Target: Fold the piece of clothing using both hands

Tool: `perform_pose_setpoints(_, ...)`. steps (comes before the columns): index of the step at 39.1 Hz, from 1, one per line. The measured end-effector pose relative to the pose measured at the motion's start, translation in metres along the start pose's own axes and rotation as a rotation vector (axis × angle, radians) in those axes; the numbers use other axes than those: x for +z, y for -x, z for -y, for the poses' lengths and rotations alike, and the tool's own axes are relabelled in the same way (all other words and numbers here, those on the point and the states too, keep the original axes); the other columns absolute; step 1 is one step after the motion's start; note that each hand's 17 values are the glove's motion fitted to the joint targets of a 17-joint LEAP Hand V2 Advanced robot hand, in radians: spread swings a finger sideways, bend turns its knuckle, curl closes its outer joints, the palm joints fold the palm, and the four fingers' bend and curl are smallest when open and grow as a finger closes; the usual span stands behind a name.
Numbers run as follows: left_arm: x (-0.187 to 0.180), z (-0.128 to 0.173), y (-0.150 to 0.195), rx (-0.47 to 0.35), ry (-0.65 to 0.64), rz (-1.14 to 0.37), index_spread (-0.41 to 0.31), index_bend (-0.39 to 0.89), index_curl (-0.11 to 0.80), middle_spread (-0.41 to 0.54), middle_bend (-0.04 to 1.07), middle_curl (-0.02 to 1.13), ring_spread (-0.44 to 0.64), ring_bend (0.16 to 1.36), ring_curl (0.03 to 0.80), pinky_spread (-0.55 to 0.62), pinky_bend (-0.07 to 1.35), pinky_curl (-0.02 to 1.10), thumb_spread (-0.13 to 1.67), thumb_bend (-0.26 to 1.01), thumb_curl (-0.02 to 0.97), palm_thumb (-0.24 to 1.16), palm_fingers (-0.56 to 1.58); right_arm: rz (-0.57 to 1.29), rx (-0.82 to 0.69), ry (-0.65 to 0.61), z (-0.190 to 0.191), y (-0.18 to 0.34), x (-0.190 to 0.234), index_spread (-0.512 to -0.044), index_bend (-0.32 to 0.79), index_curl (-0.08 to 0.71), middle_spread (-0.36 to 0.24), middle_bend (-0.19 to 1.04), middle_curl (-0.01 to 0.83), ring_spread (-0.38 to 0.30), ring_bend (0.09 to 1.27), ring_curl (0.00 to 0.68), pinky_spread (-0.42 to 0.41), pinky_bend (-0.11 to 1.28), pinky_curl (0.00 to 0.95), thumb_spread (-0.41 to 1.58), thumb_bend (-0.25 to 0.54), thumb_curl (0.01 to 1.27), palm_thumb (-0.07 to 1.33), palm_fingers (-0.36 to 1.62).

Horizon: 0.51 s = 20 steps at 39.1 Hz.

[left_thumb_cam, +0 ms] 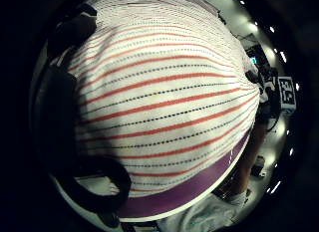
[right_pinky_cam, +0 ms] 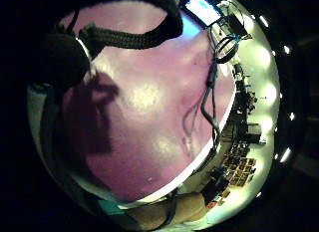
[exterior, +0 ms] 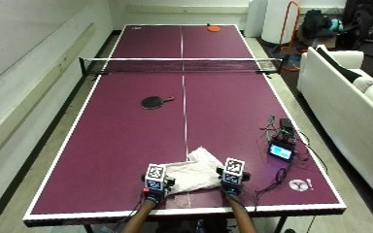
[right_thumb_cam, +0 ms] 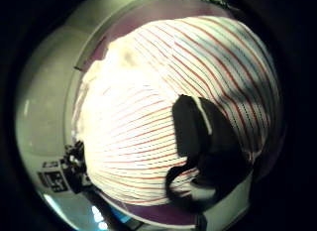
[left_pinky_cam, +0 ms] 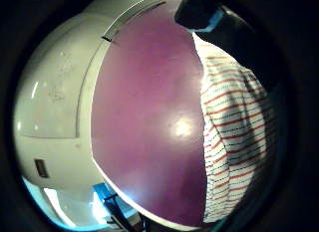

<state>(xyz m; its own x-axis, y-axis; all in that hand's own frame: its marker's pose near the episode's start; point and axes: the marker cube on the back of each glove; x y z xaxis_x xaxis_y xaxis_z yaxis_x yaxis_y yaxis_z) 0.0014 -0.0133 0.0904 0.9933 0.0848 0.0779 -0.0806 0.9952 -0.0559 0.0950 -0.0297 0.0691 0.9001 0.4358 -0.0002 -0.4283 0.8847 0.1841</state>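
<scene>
A white garment (exterior: 190, 174) with thin red and dark stripes lies crumpled on the purple table (exterior: 128, 145), close to its front edge. My left hand (exterior: 153, 193) sits at the garment's near left corner and my right hand (exterior: 231, 187) at its near right side. In the left thumb side palm view the striped cloth (left_thumb_cam: 164, 102) bulges close to the palm, with curled black fingers (left_thumb_cam: 65, 97) at its edge. In the right thumb side palm view a black thumb (right_thumb_cam: 190, 127) lies on the cloth (right_thumb_cam: 133, 127). Both hands appear to pinch the garment.
A black paddle (exterior: 154, 102) lies mid-table, before the net (exterior: 180, 63). A small device with a lit screen (exterior: 282, 151) and cables sits right of the garment, near the table's right edge. An orange paddle (exterior: 213, 28) lies at the far end. A white sofa (exterior: 348, 97) stands at the right.
</scene>
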Motion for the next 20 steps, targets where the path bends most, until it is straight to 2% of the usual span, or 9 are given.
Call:
perform_pose_setpoints(2, 0.001, 0.008, -0.009, 0.002, -0.007, -0.005, -0.178, 0.18, 0.412, -0.131, 0.15, 0.39, -0.09, 0.61, 0.388, 0.36, 0.14, 0.29, 1.49, -0.01, 0.197, 0.38, 0.59, -0.004, 0.012, -0.028, 0.010, -0.009, -0.003, -0.236, -0.05, 0.062, -0.145, 0.49, 0.464, -0.173, 0.78, 0.410, 0.014, 0.58, 0.376, 1.23, 0.022, 0.26, 0.59, 0.76)
perform_pose_setpoints(5, 0.002, 0.017, -0.027, 0.023, 0.031, -0.022, -0.176, 0.18, 0.415, -0.124, 0.15, 0.38, -0.08, 0.61, 0.384, 0.38, 0.15, 0.28, 1.52, -0.01, 0.185, 0.35, 0.58, 0.026, 0.028, -0.033, 0.023, -0.022, -0.009, -0.244, -0.02, 0.051, -0.186, 0.59, 0.492, -0.207, 0.83, 0.422, -0.031, 0.55, 0.366, 1.24, 0.054, 0.28, 0.67, 0.87)
perform_pose_setpoints(6, 0.001, 0.018, -0.035, 0.042, 0.050, -0.034, -0.176, 0.18, 0.416, -0.123, 0.16, 0.38, -0.07, 0.61, 0.383, 0.38, 0.15, 0.28, 1.53, -0.01, 0.181, 0.35, 0.58, 0.047, 0.038, -0.020, 0.027, -0.026, -0.012, -0.244, -0.04, 0.038, -0.186, 0.58, 0.484, -0.213, 0.83, 0.422, -0.033, 0.55, 0.364, 1.24, 0.042, 0.27, 0.66, 0.83)
perform_pose_setpoints(7, 0.000, 0.020, -0.044, 0.066, 0.065, -0.048, -0.175, 0.19, 0.417, -0.117, 0.16, 0.38, -0.07, 0.60, 0.382, 0.39, 0.15, 0.28, 1.54, 0.00, 0.180, 0.34, 0.58, 0.077, 0.051, 0.001, 0.030, -0.030, -0.015, -0.262, 0.03, 0.059, -0.202, 0.64, 0.508, -0.220, 0.83, 0.431, -0.061, 0.54, 0.367, 1.23, 0.076, 0.29, 0.73, 0.93)
perform_pose_setpoints(11, -0.002, 0.030, -0.064, 0.123, 0.081, -0.068, -0.173, 0.18, 0.419, -0.109, 0.15, 0.37, -0.05, 0.60, 0.379, 0.40, 0.17, 0.28, 1.57, 0.00, 0.173, 0.32, 0.58, 0.283, 0.081, 0.120, 0.053, -0.027, -0.008, -0.276, 0.05, 0.067, -0.216, 0.68, 0.521, -0.236, 0.81, 0.435, -0.100, 0.50, 0.362, 1.20, 0.103, 0.31, 0.82, 0.99)
perform_pose_setpoints(13, -0.004, 0.035, -0.063, 0.112, 0.074, -0.063, -0.172, 0.18, 0.419, -0.106, 0.15, 0.36, -0.05, 0.60, 0.379, 0.41, 0.17, 0.28, 1.58, 0.00, 0.171, 0.31, 0.58, 0.409, 0.057, 0.131, 0.071, -0.014, 0.000, -0.286, 0.02, 0.065, -0.216, 0.65, 0.518, -0.241, 0.83, 0.444, -0.154, 0.55, 0.375, 1.18, 0.113, 0.33, 0.86, 1.07)
perform_pose_setpoints(16, -0.009, 0.040, -0.045, 0.041, 0.098, -0.099, -0.169, 0.17, 0.419, -0.104, 0.15, 0.36, -0.05, 0.61, 0.379, 0.41, 0.17, 0.28, 1.59, 0.00, 0.172, 0.31, 0.59, 0.518, -0.024, 0.078, 0.087, 0.022, -0.011, -0.294, 0.00, 0.057, -0.213, 0.61, 0.515, -0.246, 0.88, 0.462, -0.229, 0.65, 0.402, 1.13, 0.115, 0.35, 0.91, 1.16)
perform_pose_setpoints(18, -0.014, 0.037, -0.031, -0.015, 0.132, -0.178, -0.171, 0.17, 0.418, -0.108, 0.16, 0.36, -0.06, 0.62, 0.379, 0.40, 0.17, 0.27, 1.57, 0.00, 0.178, 0.31, 0.60, 0.514, -0.091, 0.022, 0.086, 0.050, -0.027, -0.298, 0.01, 0.058, -0.216, 0.59, 0.514, -0.245, 0.89, 0.467, -0.249, 0.66, 0.408, 1.10, 0.103, 0.36, 0.93, 1.15)
perform_pose_setpoints(20, -0.022, 0.036, -0.016, -0.051, 0.100, -0.248, -0.165, 0.16, 0.415, -0.108, 0.16, 0.36, -0.06, 0.62, 0.380, 0.40, 0.17, 0.27, 1.56, 0.00, 0.182, 0.32, 0.60, 0.466, -0.148, -0.023, 0.075, 0.075, -0.047, -0.304, 0.02, 0.058, -0.219, 0.57, 0.511, -0.246, 0.90, 0.472, -0.264, 0.67, 0.416, 1.06, 0.090, 0.38, 0.94, 1.14)
